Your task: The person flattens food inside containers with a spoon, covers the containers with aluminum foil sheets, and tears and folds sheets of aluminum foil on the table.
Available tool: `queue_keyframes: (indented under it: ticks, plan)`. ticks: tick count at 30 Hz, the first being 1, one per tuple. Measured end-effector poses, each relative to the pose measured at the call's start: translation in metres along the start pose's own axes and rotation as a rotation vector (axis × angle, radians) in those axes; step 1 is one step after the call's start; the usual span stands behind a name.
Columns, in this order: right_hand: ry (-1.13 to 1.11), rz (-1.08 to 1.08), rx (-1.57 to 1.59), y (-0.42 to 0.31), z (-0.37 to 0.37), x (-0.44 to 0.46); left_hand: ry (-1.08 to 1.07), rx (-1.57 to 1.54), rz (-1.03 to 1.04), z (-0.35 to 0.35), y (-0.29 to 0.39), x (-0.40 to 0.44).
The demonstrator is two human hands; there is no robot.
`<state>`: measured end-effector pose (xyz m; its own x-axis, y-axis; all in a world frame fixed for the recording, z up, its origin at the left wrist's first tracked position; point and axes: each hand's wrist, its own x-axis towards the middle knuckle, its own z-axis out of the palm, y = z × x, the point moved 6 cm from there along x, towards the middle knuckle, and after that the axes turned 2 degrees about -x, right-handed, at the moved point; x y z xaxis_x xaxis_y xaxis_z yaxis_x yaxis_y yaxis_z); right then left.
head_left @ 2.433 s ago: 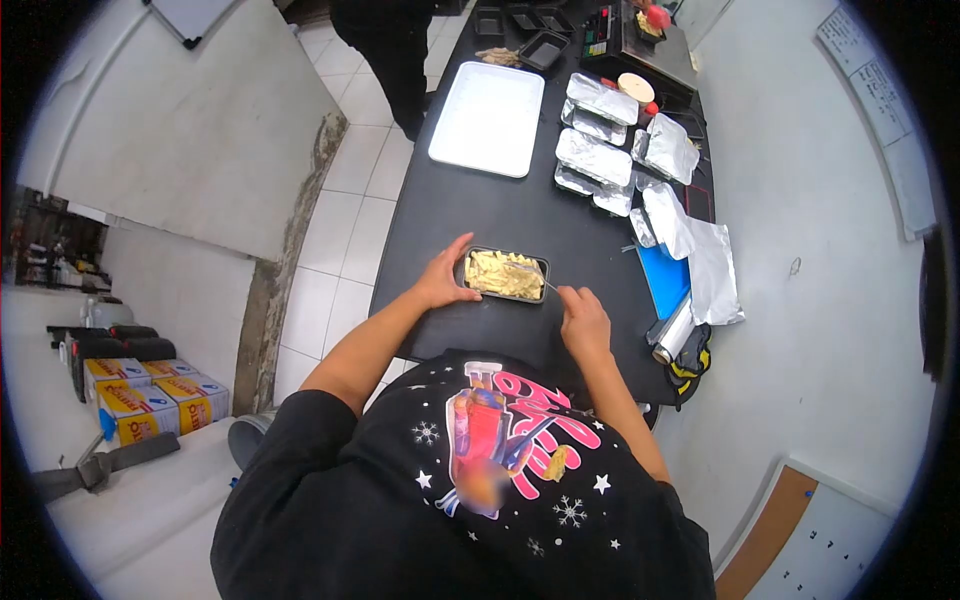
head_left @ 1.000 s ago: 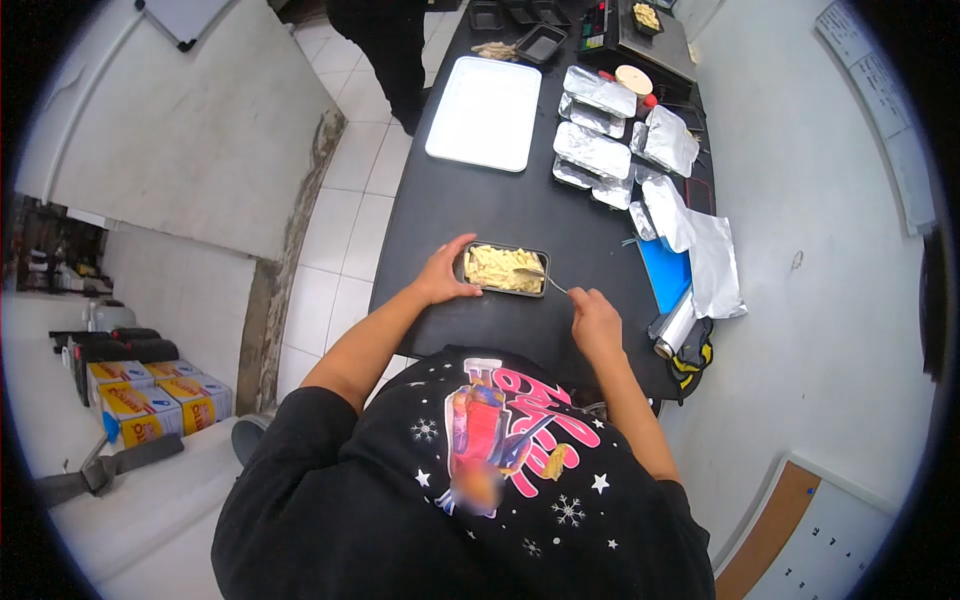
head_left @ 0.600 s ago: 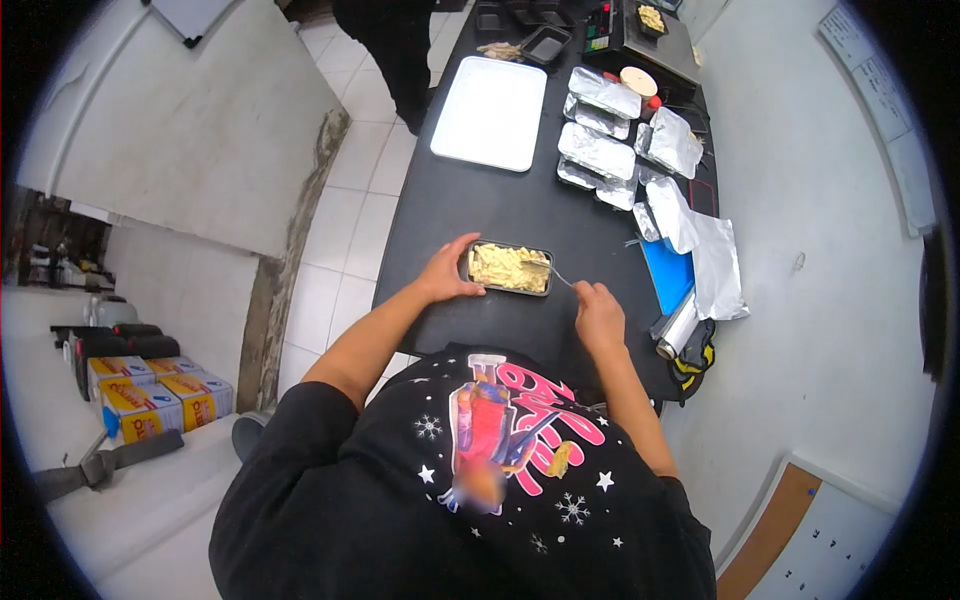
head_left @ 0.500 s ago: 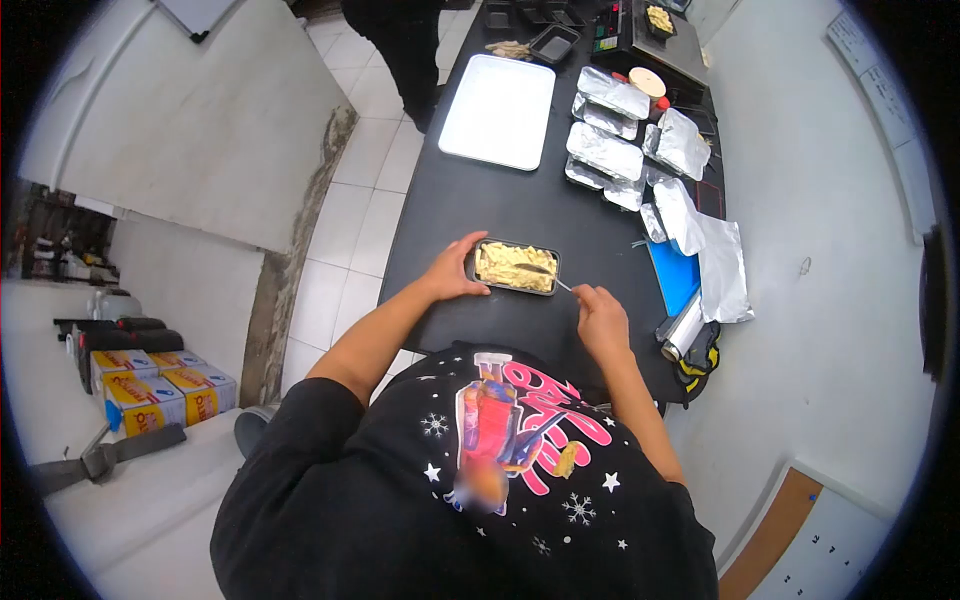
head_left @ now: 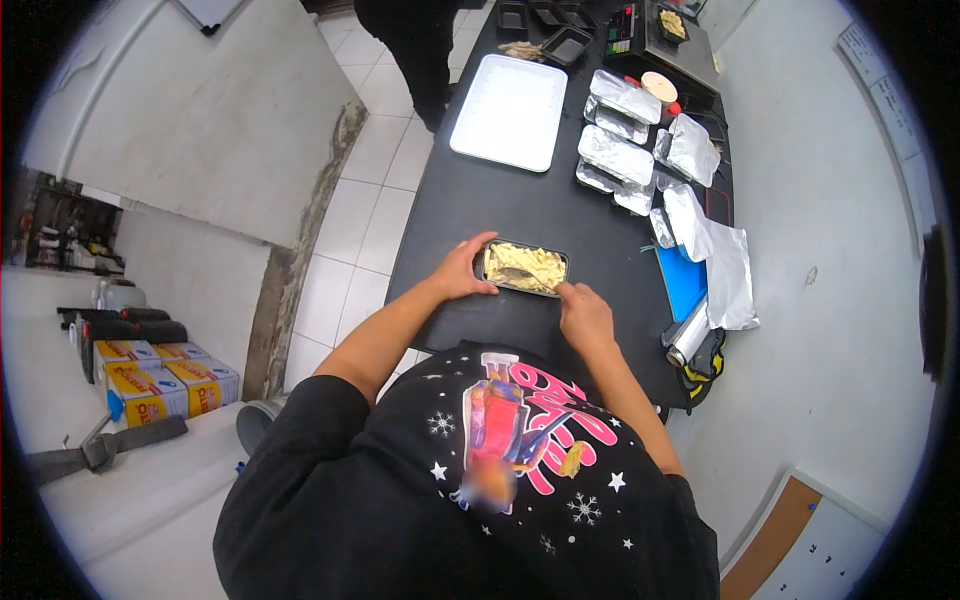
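A small black food tray (head_left: 567, 276) filled with pale yellow food pieces (head_left: 530, 259), perhaps pasta, sits on the dark table near my body. My left hand (head_left: 462, 270) grips its left end, thumb at the near side and fingers at the far side. In the closed fingers of my right hand (head_left: 588, 318), at the tray's near right corner, is the handle of a metal spoon. The bowl of the spoon (head_left: 515, 273) lies on the food, left of the middle. Most of the handle is hidden by the hand.
Ahead lies a white tray (head_left: 508, 112). Foil-covered containers (head_left: 614, 152) stand in stacks on the right, beside loose foil sheets (head_left: 731, 275), a blue item (head_left: 681, 290) and a foil roll (head_left: 688, 342). A scale (head_left: 672, 50) and black trays (head_left: 568, 45) are at the far end. A person (head_left: 410, 45) stands there.
My right hand has moved in toward the tray, and the spoon's bowl has shifted left across the food. My left hand keeps its hold. The whole view has shifted slightly.
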<state>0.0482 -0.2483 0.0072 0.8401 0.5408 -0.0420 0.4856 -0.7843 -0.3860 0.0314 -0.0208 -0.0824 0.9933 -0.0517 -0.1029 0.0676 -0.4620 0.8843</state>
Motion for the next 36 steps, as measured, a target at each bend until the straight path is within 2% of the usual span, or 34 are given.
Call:
queue_keyframes:
  ticks: [11,15,23,36]
  plan:
    - [-0.012,0.06,-0.075,-0.025,-0.014,0.019,0.006,-0.012,0.031,0.0,-0.001,0.0]
    - [-0.08,0.047,-0.105,-0.036,-0.018,0.031,0.005,-0.015,0.04,0.0,-0.002,0.001]
    - [-0.165,0.051,-0.193,-0.031,-0.002,0.041,0.01,-0.028,0.023,0.001,-0.003,0.0]
    - [-0.182,0.066,-0.179,-0.032,0.003,0.04,0.01,-0.018,-0.005,0.001,-0.003,0.0]
